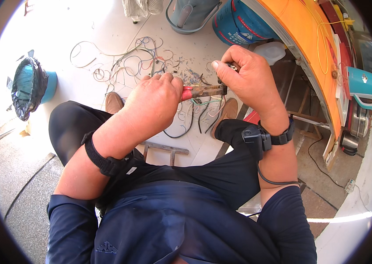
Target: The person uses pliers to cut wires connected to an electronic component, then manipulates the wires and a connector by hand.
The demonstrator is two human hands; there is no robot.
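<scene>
You have the red-handled steel pliers (208,91) out in front of your knees, at the middle of the scene, their head pointing right. Your left hand (157,94) is clenched around the grips, back of the hand up, probably so the squeeze comes from the whole fist. Your right hand (249,75) is just beyond the tip, pinching a small dark piece (231,67) between thumb and forefinger; what it is, you cannot tell from here, as the fingers cover most of it. Holding it beside the tip likely keeps it steady against the tool.

Below the pliers, on the pale tiled floor, lies a loose tangle of thin multicoloured wires (124,61), spreading to the far left. Working over it, between your brown shoes (114,102), seems to let scraps fall in one place. Farther left stands a teal plastic bucket (50,86) lined with a black bag, its lining presumably there for waste. At the far side is a blue bucket with red bands (243,26); to the right, an orange curved-edge panel (309,44).
</scene>
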